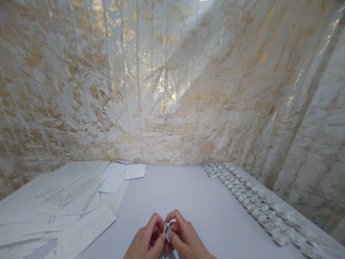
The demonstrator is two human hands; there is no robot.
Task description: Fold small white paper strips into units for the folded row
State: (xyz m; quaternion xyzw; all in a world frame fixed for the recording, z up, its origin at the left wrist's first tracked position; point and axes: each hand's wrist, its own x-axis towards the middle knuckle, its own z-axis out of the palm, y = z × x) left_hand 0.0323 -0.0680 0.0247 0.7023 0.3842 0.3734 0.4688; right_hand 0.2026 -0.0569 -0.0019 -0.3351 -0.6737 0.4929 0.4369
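My left hand (147, 237) and my right hand (185, 237) meet at the bottom middle of the view, just above the white table (183, 194). Both are closed in a pinch on a small folded piece of printed paper (167, 231) held between the fingertips. The paper is mostly hidden by the fingers. A long row of several similar small folded paper pieces (256, 201) lies along the table's right side, well away from my hands.
Printed paper sheets (67, 205) lie spread over the table's left part, with smaller white sheets (124, 172) at the back. A white and gold patterned curtain (172, 79) hangs behind the table and along its right side.
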